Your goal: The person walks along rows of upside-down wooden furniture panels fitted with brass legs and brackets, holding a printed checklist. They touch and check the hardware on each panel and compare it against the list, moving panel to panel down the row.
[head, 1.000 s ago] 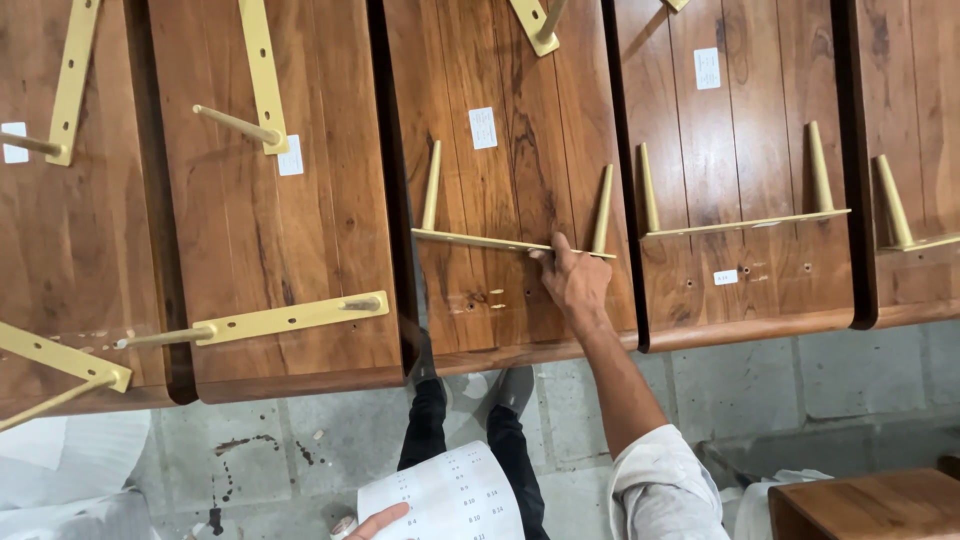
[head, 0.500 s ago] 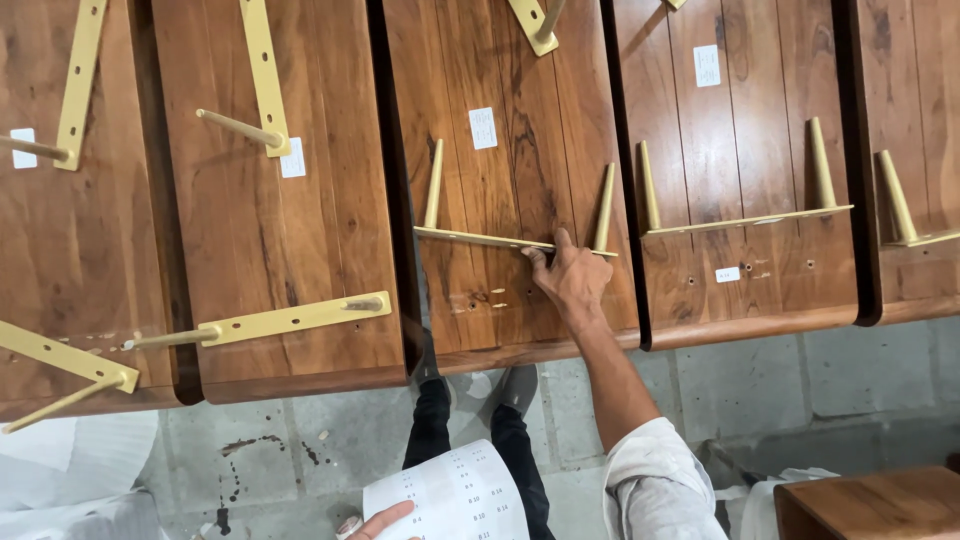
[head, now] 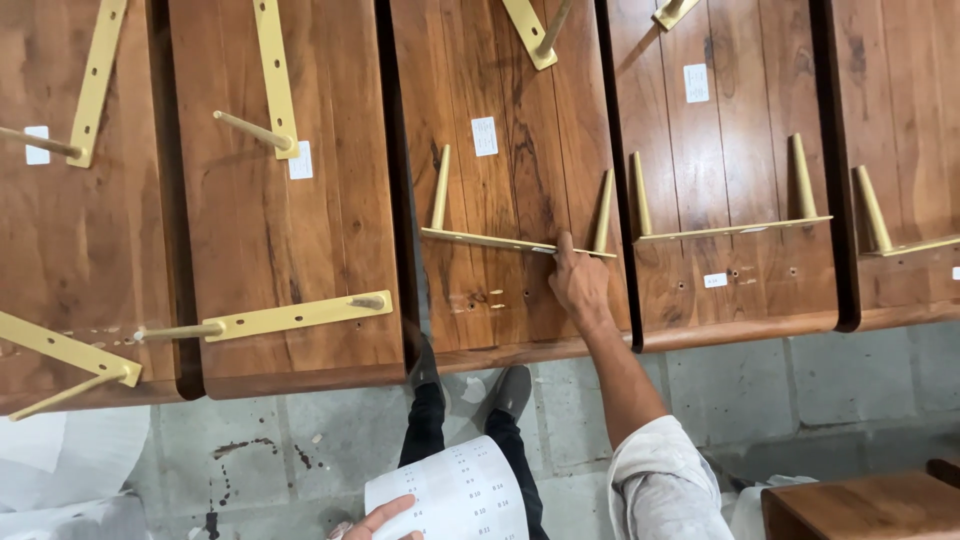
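1. Head view: the right hand (head: 578, 285) rests on the brass leg bracket (head: 515, 241) of the middle wooden panel (head: 500, 190), fingers (head: 563, 247) together, pressing its bar, which runs left-right.
2. The left hand (head: 385, 518), well apart and low, has its fingers clamped on a paper sheet (head: 455, 495).

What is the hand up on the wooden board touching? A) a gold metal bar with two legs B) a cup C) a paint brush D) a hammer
A: the right hand rests its fingers on the gold bar screwed to the middle board, while the left hand holds a paper sheet lower down.
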